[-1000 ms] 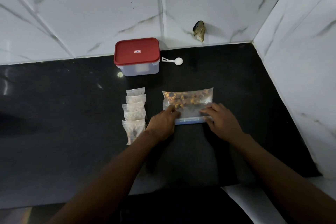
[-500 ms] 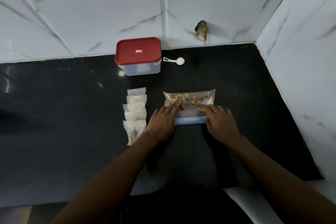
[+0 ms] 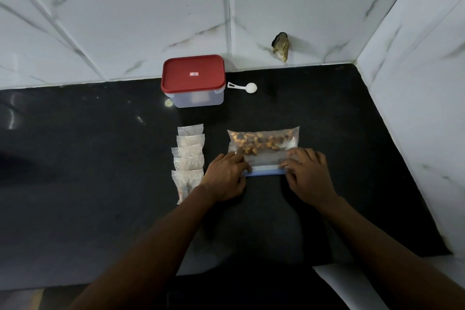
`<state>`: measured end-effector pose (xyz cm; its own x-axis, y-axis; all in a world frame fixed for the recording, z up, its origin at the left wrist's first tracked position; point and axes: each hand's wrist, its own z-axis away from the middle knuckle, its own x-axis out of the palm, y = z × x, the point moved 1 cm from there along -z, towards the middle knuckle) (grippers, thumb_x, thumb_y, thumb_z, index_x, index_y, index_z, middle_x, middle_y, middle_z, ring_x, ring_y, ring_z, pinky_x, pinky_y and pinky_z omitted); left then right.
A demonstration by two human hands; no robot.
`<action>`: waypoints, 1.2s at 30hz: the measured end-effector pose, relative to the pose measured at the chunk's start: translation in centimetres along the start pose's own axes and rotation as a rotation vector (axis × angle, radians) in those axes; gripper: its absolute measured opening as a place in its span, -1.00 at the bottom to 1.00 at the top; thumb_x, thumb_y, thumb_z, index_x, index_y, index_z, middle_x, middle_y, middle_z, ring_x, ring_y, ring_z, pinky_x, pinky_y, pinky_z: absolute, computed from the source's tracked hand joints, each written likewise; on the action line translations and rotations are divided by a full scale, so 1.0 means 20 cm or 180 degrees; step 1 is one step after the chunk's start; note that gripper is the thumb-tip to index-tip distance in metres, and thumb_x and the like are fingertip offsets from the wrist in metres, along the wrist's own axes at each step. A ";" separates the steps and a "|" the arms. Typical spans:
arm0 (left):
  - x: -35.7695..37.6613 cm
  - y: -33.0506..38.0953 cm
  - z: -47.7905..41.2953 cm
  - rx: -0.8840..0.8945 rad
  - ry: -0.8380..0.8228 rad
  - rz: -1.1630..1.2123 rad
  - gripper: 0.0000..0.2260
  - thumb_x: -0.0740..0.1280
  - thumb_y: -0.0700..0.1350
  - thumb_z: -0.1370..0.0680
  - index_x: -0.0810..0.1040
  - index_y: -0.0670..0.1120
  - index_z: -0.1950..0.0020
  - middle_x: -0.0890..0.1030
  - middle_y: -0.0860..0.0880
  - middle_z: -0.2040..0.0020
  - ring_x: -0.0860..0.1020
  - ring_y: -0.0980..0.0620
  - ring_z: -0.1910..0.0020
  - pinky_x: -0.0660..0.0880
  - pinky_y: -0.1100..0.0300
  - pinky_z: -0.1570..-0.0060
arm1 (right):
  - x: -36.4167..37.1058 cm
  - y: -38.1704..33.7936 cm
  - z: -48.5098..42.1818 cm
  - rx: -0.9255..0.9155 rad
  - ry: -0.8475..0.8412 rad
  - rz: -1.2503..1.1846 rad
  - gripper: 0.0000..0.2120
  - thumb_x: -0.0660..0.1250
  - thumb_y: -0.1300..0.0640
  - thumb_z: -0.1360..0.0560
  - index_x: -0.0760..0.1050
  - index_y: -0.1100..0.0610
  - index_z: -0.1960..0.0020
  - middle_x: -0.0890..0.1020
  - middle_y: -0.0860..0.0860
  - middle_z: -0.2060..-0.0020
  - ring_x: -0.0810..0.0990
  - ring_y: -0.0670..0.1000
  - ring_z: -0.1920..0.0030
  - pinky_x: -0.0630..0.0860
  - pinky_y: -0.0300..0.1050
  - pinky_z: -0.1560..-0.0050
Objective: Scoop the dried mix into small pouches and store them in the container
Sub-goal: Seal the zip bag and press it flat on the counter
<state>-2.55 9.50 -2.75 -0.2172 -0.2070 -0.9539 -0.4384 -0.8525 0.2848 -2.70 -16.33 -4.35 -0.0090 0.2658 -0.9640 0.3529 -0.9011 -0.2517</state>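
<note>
A clear zip bag (image 3: 263,145) of brown dried mix lies flat on the black counter (image 3: 100,184), its blue zip strip (image 3: 264,171) towards me. My left hand (image 3: 226,176) pinches the strip's left end with curled fingers. My right hand (image 3: 308,175) holds the right end, with its fingers on top of the bag and its thumb at the strip. Several small filled pouches (image 3: 189,158) lie overlapped in a column just left of my left hand. A clear container with a red lid (image 3: 193,80), which is closed, stands at the back. A white scoop (image 3: 245,87) lies to the right of it.
White marble-look tiled walls (image 3: 415,83) close off the counter at the back and on the right. A small brownish lump (image 3: 281,46) sticks to the back wall above the scoop. The counter's front edge runs below my forearms.
Both hands have slid back from the bag's middle towards me, to the ends of the blue zip strip. The bag and the other things have stayed where they were.
</note>
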 end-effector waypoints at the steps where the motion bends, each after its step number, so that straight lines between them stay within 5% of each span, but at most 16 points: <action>1: 0.00 0.00 0.01 0.0010 0.0015 0.0020 -0.69 0.32 0.04 -0.57 0.61 0.05 -0.29 0.54 0.00 -0.26 0.49 0.00 -0.24 0.44 0.08 -0.20 | -0.01 0.00 0.01 0.0001 -0.0021 0.0012 -0.75 0.27 -0.08 -0.46 0.61 -0.06 -0.06 0.55 -0.04 -0.19 0.47 0.03 -0.21 0.26 0.02 -0.22; 8: -0.05 -0.02 -0.03 0.0076 -0.0085 0.0031 -0.73 0.32 -0.04 -0.59 0.61 0.04 -0.28 0.62 0.00 -0.27 0.56 -0.03 -0.24 0.41 0.06 -0.23 | -0.04 0.02 -0.02 -0.0066 -0.0405 0.0106 -0.77 0.32 -0.07 -0.50 0.58 -0.14 -0.14 0.59 -0.13 -0.12 0.49 -0.03 -0.18 0.21 0.05 -0.30; 14: -0.08 -0.04 -0.10 -0.0113 -0.0183 -0.0013 -0.65 0.25 -0.05 -0.62 0.40 0.02 -0.42 0.61 -0.12 -0.27 0.58 -0.10 -0.22 0.36 0.01 -0.34 | -0.07 0.04 -0.08 0.0014 -0.0360 -0.0001 -0.84 0.30 0.03 -0.57 0.55 -0.08 -0.13 0.62 -0.13 -0.07 0.51 -0.04 -0.18 0.10 0.19 -0.41; 24: -0.06 -0.03 -0.14 -0.0466 -0.0074 0.0095 -0.70 0.25 0.04 -0.68 0.46 0.03 -0.40 0.52 -0.04 -0.41 0.52 -0.08 -0.30 0.54 -0.03 -0.11 | -0.05 0.07 -0.20 0.0164 -0.0009 0.0194 -0.83 0.41 -0.06 -0.49 0.59 -0.05 -0.05 0.60 -0.09 -0.03 0.55 0.03 -0.04 0.38 0.06 -0.11; 29: -0.02 0.00 -0.11 -0.0674 0.0101 0.0029 -0.59 0.30 0.03 -0.65 0.38 0.05 -0.50 0.35 -0.07 -0.49 0.41 -0.10 -0.35 0.48 -0.06 -0.28 | 0.02 0.02 -0.19 0.0109 0.0145 -0.0018 -0.91 0.44 0.13 -0.50 0.65 -0.01 0.01 0.60 -0.06 0.04 0.54 0.03 0.02 0.26 -0.11 0.07; 31: -0.01 0.00 -0.11 -0.0599 0.0156 -0.0042 -0.58 0.33 0.00 -0.64 0.38 0.05 -0.50 0.35 -0.08 -0.48 0.42 -0.10 -0.35 0.44 -0.02 -0.29 | 0.05 0.02 -0.16 0.0100 0.0167 -0.0154 -0.89 0.39 0.16 -0.54 0.65 0.02 -0.01 0.61 -0.04 0.04 0.56 0.04 0.05 0.38 -0.10 0.10; 36: 0.01 0.01 -0.11 -0.0541 0.0103 -0.0026 -0.63 0.27 -0.06 -0.65 0.45 0.06 -0.47 0.36 -0.04 -0.51 0.42 -0.10 -0.39 0.42 -0.02 -0.31 | 0.04 0.03 -0.10 0.0125 0.0058 -0.0199 -0.73 0.33 -0.01 -0.56 0.56 -0.01 -0.24 0.59 -0.07 -0.12 0.52 -0.08 -0.02 0.53 -0.12 0.06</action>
<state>-0.85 8.16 -3.14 -0.1848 -0.2126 -0.9595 -0.2857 -0.9225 0.2594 -0.58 -15.87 -5.14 -0.0127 0.3279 -0.9446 0.3153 -0.8952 -0.3150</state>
